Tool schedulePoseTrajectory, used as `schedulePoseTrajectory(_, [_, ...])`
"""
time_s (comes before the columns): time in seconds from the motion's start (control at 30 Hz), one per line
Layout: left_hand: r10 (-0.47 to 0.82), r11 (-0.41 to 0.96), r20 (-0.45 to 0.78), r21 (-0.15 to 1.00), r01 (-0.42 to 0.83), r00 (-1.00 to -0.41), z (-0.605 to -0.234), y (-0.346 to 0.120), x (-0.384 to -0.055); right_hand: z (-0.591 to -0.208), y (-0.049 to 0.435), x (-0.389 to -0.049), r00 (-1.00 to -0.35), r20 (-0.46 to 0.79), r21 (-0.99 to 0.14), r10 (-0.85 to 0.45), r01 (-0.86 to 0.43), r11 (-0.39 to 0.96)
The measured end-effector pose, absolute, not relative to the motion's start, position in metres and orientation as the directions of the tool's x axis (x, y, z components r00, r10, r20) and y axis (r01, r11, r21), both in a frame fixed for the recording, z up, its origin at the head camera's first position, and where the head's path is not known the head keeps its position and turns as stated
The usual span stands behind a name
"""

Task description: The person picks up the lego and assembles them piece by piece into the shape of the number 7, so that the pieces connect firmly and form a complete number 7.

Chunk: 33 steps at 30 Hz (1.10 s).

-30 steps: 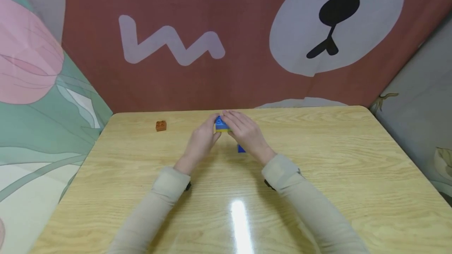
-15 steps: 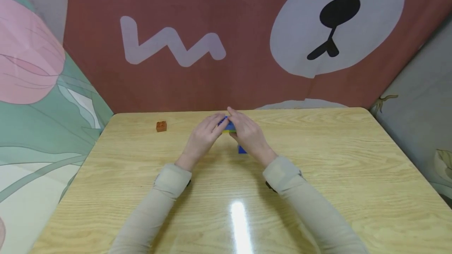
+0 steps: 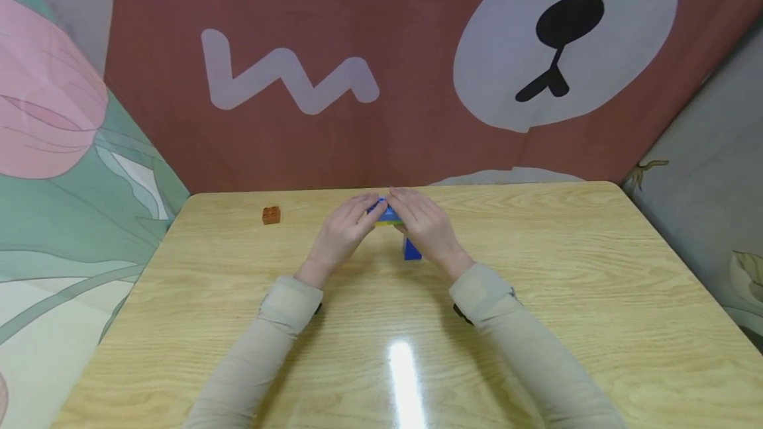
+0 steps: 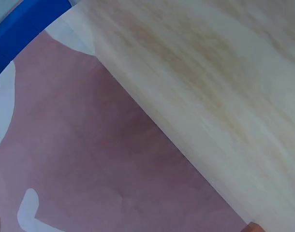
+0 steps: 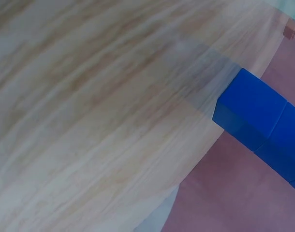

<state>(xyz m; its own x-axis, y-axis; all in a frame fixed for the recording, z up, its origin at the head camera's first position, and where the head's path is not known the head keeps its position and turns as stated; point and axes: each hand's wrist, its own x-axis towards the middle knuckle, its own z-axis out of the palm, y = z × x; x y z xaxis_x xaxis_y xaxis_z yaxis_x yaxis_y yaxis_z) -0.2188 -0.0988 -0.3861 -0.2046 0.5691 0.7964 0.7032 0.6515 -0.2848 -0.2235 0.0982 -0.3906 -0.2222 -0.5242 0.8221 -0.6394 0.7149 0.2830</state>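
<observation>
Both hands meet near the far edge of the table around a stack of toy building bricks [image 3: 390, 215], blue on top with a thin yellow-green layer beneath. My left hand [image 3: 342, 234] holds it from the left, its thumb across the near side. From the right, my right hand [image 3: 426, 227] grips the same stack, its fingers reaching over the top. Part of the stack is hidden by the fingers. Below the right palm stands a blue brick column [image 3: 412, 249]; the right wrist view shows blue bricks [image 5: 256, 108] joined in a row. Neither wrist view shows the fingers.
An orange-brown brick [image 3: 271, 215] lies at the far left of the wooden table [image 3: 357, 363]. Directly behind the table's far edge hangs a reddish-brown cloth [image 3: 286, 151] with a printed bear face. Patterned cloths hang at both sides.
The left hand has shifted its hold, its thumb now lying across the near side of the stack. The stack has moved slightly right. More of the blue column shows below the right hand.
</observation>
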Motion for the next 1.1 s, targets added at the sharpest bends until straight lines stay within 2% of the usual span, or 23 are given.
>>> schedulePoseTrajectory(0.2, [0.566, 0.632, 0.803, -0.281, 0.723, -0.183, -0.387, -0.1, -0.221, -0.392, 0.097, -0.225, -0.201, 0.84, 0.275, -0.505, -0.645, 0.713])
schedulePoseTrajectory(0.27, [0.567, 0.63, 0.801, -0.271, 0.728, -0.193, -0.387, -0.101, -0.222, -0.391, 0.097, -0.224, -0.22, 0.836, 0.258, -0.502, -0.651, 0.714])
schedulePoseTrajectory(0.33, [0.568, 0.628, 0.796, -0.255, 0.736, -0.208, -0.388, -0.102, -0.222, -0.389, 0.096, -0.224, -0.267, 0.817, 0.227, -0.512, -0.666, 0.71])
schedulePoseTrajectory(0.43, [0.575, 0.626, 0.784, -0.24, 0.742, -0.233, -0.388, -0.104, -0.223, -0.382, 0.096, -0.221, -0.407, 0.744, 0.094, -0.53, -0.722, 0.685])
schedulePoseTrajectory(0.47, [0.581, 0.625, 0.778, -0.239, 0.743, -0.238, -0.388, -0.104, -0.224, -0.379, 0.098, -0.221, -0.472, 0.703, 0.017, -0.532, -0.737, 0.676])
schedulePoseTrajectory(0.53, [0.594, 0.621, 0.766, -0.243, 0.745, -0.246, -0.388, -0.105, -0.224, -0.373, 0.103, -0.219, -0.623, 0.595, -0.205, -0.507, -0.728, 0.654])
schedulePoseTrajectory(0.63, [0.612, 0.616, 0.748, -0.247, 0.748, -0.258, -0.387, -0.106, -0.225, -0.368, 0.116, -0.219, -0.818, 0.388, -0.574, -0.426, -0.576, 0.583])
schedulePoseTrajectory(0.7, [0.619, 0.616, 0.74, -0.249, 0.747, -0.264, -0.387, -0.107, -0.225, -0.368, 0.126, -0.22, -0.892, 0.247, -0.753, -0.378, -0.423, 0.505])
schedulePoseTrajectory(0.77, [0.623, 0.619, 0.734, -0.252, 0.743, -0.27, -0.386, -0.108, -0.225, -0.368, 0.136, -0.221, -0.919, 0.146, -0.847, -0.366, -0.307, 0.433])
schedulePoseTrajectory(0.87, [0.625, 0.625, 0.729, -0.251, 0.739, -0.281, -0.386, -0.108, -0.224, -0.37, 0.146, -0.223, -0.922, 0.059, -0.898, -0.382, -0.216, 0.384])
schedulePoseTrajectory(1.1, [0.628, 0.638, 0.714, -0.244, 0.73, -0.31, -0.384, -0.11, -0.225, -0.372, 0.148, -0.226, -0.921, 0.041, -0.893, -0.386, -0.208, 0.4])
